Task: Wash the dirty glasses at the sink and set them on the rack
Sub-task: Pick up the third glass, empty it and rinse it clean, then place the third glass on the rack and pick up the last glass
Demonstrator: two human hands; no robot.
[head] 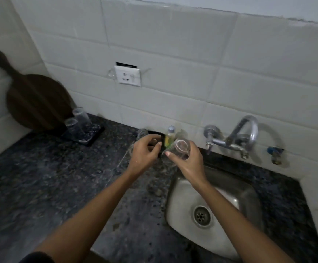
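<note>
A glass held up by the sink.

The right hand (pixel 187 164) has its grip round a clear glass (pixel 176 151), tipped on its side, above the bench edge just left of the sink (pixel 184 186). The left hand (pixel 144 152) is beside it with bent fingers; its grip holds nothing I can see. Two more glasses (pixel 77 120) stand upside down on the black rack (pixel 95 135), far left on the dark bench (pixel 40 177). The tap (pixel 236 137) sticks out of the wall.
</note>
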